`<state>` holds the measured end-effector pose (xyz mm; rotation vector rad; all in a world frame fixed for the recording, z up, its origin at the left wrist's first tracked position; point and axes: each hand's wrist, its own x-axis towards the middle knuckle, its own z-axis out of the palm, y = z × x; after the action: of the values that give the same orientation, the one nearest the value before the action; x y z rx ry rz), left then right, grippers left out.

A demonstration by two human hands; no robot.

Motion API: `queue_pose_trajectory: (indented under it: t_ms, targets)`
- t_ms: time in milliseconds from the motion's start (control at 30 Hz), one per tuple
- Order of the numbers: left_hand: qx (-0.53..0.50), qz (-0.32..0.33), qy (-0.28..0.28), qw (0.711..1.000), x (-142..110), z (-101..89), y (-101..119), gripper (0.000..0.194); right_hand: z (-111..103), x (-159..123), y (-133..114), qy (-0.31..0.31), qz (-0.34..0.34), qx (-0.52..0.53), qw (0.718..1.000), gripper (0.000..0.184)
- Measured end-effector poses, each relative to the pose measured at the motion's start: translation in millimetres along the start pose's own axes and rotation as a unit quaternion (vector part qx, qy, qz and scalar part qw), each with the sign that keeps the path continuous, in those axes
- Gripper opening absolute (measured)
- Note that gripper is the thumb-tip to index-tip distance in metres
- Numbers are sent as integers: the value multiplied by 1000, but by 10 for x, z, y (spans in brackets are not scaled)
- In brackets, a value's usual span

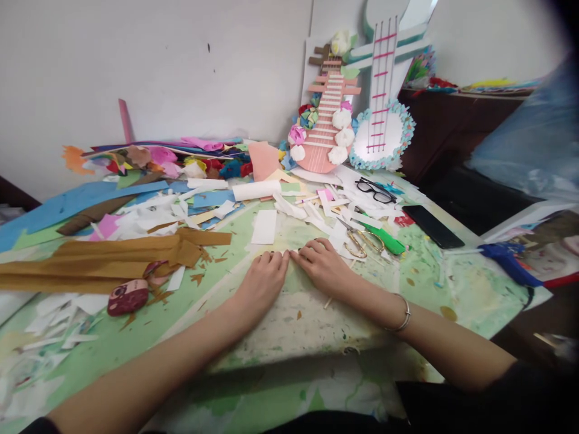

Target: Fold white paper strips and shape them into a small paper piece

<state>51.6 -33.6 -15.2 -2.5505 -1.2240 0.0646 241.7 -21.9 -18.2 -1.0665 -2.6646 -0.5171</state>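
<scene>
My left hand [266, 277] and my right hand [323, 268] lie low on the table with their fingertips almost meeting. The fingers of both are bent and pressed down together. A thin pale sliver shows between the fingertips, but the hands hide most of it, and I cannot make out what it is. Just beyond my left hand lies a white paper rectangle [264, 226]. Gold-handled scissors [357, 242] rest beyond my right hand, beside a green-handled tool [388, 240].
Brown crepe paper [117, 256] and a dark red case [128, 297] lie to the left. A black phone [433, 226], glasses [375, 190] and a blue glue gun [511, 262] are on the right. Two paper string instruments, one pink [319, 154], one white [373, 141], lean behind.
</scene>
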Motion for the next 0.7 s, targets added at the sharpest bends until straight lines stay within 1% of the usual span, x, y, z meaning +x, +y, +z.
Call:
queue_pose_trajectory:
  t_ms: [167,333,467,567,700]
  targets:
    - [-12,3,-4,1000,-9,-33,-49,45,-40,-2,-43,-16,23,0,1000,28]
    - [-8,-1,-1,1000,-29,-63,-58,35,-53,-10,-55,-20,34,8,999,27]
    - [-6,-3,6,1000,-26,-59,-72,28,2,-30,-49,-7,49,18,999,31]
    - [-5,-7,15,1000,-25,-59,-100,27,64,-38,-38,0,59,26,998,33]
    - [-6,-20,23,1000,-50,-68,-150,26,106,-37,-28,11,81,46,996,31]
